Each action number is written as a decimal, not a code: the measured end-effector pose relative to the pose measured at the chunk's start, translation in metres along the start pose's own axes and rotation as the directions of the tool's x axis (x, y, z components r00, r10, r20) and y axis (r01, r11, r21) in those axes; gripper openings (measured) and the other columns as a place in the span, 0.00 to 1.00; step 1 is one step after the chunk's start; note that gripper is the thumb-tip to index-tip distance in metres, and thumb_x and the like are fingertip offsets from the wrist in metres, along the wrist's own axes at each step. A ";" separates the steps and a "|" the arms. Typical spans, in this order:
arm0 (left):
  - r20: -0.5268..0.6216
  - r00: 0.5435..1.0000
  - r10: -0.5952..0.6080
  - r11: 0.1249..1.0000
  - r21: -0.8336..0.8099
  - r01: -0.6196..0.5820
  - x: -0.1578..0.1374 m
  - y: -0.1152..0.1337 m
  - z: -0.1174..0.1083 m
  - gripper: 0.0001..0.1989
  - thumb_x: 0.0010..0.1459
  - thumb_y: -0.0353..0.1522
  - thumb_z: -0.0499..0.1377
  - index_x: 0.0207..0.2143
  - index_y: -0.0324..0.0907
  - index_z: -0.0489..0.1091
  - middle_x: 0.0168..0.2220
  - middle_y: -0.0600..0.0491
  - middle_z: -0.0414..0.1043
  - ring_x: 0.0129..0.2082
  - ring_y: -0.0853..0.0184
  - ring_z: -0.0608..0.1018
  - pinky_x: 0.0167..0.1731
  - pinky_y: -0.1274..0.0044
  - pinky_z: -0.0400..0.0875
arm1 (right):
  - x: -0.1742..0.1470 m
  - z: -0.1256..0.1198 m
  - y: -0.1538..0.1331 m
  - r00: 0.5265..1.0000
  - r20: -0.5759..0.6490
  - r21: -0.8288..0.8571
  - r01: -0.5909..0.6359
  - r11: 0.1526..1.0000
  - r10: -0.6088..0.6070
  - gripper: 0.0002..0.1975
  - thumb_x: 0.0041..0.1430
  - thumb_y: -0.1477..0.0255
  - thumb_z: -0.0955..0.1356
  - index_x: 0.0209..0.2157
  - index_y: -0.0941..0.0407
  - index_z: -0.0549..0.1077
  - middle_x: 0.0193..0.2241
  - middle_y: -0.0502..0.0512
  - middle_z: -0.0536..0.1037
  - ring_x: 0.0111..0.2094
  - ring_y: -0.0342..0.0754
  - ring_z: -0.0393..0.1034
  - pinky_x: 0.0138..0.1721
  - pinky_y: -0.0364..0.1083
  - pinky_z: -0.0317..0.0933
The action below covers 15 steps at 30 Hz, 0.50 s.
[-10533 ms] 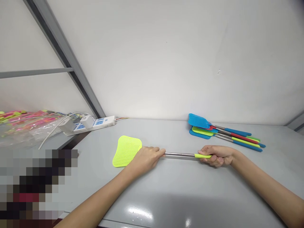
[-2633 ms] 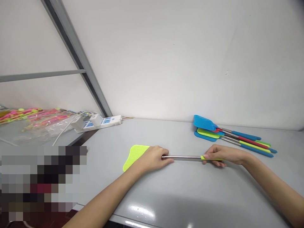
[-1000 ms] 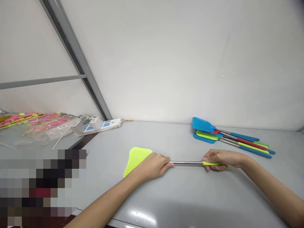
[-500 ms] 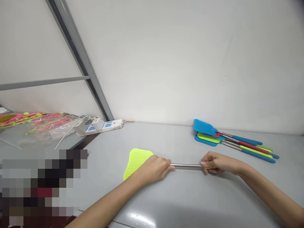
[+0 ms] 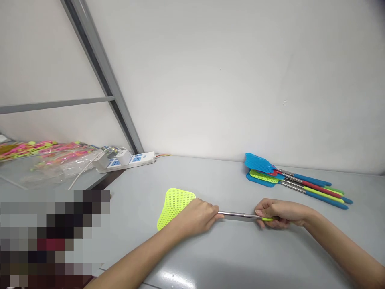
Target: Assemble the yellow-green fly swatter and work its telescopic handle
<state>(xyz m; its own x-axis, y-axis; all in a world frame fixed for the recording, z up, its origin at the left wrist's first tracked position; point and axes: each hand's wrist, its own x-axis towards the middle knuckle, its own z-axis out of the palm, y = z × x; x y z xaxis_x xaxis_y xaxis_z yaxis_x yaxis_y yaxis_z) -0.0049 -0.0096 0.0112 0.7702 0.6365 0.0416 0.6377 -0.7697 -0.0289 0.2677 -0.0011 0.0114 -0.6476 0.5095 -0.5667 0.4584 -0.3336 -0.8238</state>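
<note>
A yellow-green fly swatter [image 5: 175, 204] with a perforated head and a metal rod lies across in front of me. Around the rod close to the head, my left hand [image 5: 200, 214] is closed, hiding the joint and part of the head. My right hand [image 5: 276, 212] grips the other end, where a bit of yellow-green handle shows between the fingers; the rest of the handle is hidden. Bare metal rod spans the gap between both hands. Behind my right hand lies a pile of fly swatters [image 5: 260, 162] in blue, red and green, handles pointing right.
The grey table [image 5: 222, 257] meets a white wall at the back. A white power strip [image 5: 141, 158] with plugs and a cable sits at the back left. Beyond it, clear plastic bags [image 5: 69, 160] hold pink and yellow items. A grey metal post [image 5: 105, 76] rises there.
The rod now slopes slightly down to the right, and more of the yellow-green handle shows at my right hand. Both hands keep their hold; the view has shifted a little.
</note>
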 end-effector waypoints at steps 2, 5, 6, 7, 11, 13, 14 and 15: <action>-0.005 1.000 -0.007 1.000 -0.014 0.007 0.001 -0.001 0.001 0.22 0.62 0.40 0.38 0.25 0.40 0.63 0.22 0.53 0.70 0.22 0.66 0.73 0.22 0.77 0.56 | 0.000 0.001 -0.002 0.999 -0.019 -0.053 0.038 0.998 -0.039 0.16 0.54 0.62 0.61 0.26 0.61 0.69 0.10 0.41 0.54 0.12 0.34 0.39 0.12 0.38 0.34; -0.009 1.000 -0.004 1.000 -0.030 0.004 0.001 -0.004 0.001 0.23 0.62 0.41 0.38 0.24 0.40 0.63 0.22 0.53 0.70 0.22 0.67 0.72 0.22 0.77 0.56 | 0.002 0.004 -0.004 0.996 -0.040 -0.129 0.077 0.989 -0.082 0.20 0.53 0.58 0.61 0.26 0.61 0.69 0.12 0.43 0.57 0.12 0.34 0.43 0.13 0.37 0.38; -0.007 1.000 -0.001 0.999 -0.033 0.001 0.001 -0.005 0.001 0.23 0.62 0.41 0.38 0.24 0.40 0.63 0.22 0.53 0.70 0.22 0.67 0.72 0.22 0.77 0.55 | 0.003 0.005 -0.004 0.994 -0.056 -0.151 0.086 0.985 -0.096 0.20 0.53 0.57 0.61 0.26 0.61 0.70 0.13 0.44 0.59 0.12 0.34 0.45 0.13 0.37 0.39; -0.005 1.000 0.001 0.999 -0.036 -0.001 0.001 -0.006 0.002 0.23 0.62 0.41 0.38 0.23 0.40 0.63 0.22 0.53 0.70 0.21 0.67 0.72 0.22 0.77 0.55 | 0.004 0.006 -0.003 0.992 -0.075 -0.173 0.092 0.981 -0.106 0.21 0.53 0.56 0.61 0.26 0.61 0.70 0.14 0.45 0.61 0.13 0.34 0.47 0.14 0.37 0.41; -0.004 1.000 -0.004 0.998 -0.055 0.004 0.000 -0.005 0.002 0.23 0.62 0.41 0.38 0.23 0.40 0.63 0.22 0.53 0.70 0.21 0.67 0.72 0.22 0.77 0.55 | 0.007 0.011 -0.003 0.982 -0.145 -0.246 0.084 0.965 -0.123 0.23 0.52 0.53 0.61 0.29 0.61 0.71 0.17 0.48 0.64 0.15 0.35 0.51 0.15 0.37 0.45; -0.003 1.000 -0.010 0.998 -0.058 0.009 0.001 -0.004 0.001 0.24 0.61 0.42 0.37 0.23 0.40 0.63 0.22 0.53 0.70 0.21 0.67 0.72 0.22 0.77 0.55 | 0.008 0.013 -0.004 0.977 -0.164 -0.277 0.086 0.957 -0.135 0.24 0.51 0.53 0.61 0.29 0.61 0.71 0.17 0.48 0.65 0.15 0.35 0.51 0.16 0.37 0.46; -0.001 1.000 -0.013 0.998 -0.056 0.013 0.001 -0.003 0.001 0.24 0.61 0.42 0.37 0.23 0.40 0.63 0.22 0.53 0.69 0.21 0.67 0.72 0.22 0.77 0.56 | 0.008 0.014 -0.005 0.975 -0.172 -0.291 0.086 0.953 -0.140 0.25 0.51 0.52 0.61 0.29 0.61 0.72 0.17 0.48 0.64 0.15 0.35 0.51 0.16 0.38 0.45; 0.002 1.000 -0.016 0.999 -0.051 0.016 0.001 -0.003 0.000 0.24 0.61 0.42 0.37 0.24 0.40 0.63 0.22 0.53 0.69 0.21 0.67 0.72 0.22 0.77 0.56 | 0.008 0.015 -0.006 0.973 -0.179 -0.301 0.084 0.950 -0.143 0.25 0.51 0.52 0.60 0.29 0.62 0.72 0.17 0.48 0.64 0.15 0.36 0.50 0.16 0.38 0.44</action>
<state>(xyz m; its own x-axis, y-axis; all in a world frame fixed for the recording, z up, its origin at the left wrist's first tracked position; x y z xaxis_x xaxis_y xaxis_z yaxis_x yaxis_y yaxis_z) -0.0059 -0.0068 0.0112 0.7597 0.6490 0.0400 0.6487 -0.7607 0.0230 0.2502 -0.0072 0.0109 -0.5864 0.6858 -0.4310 0.5646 -0.0355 -0.8246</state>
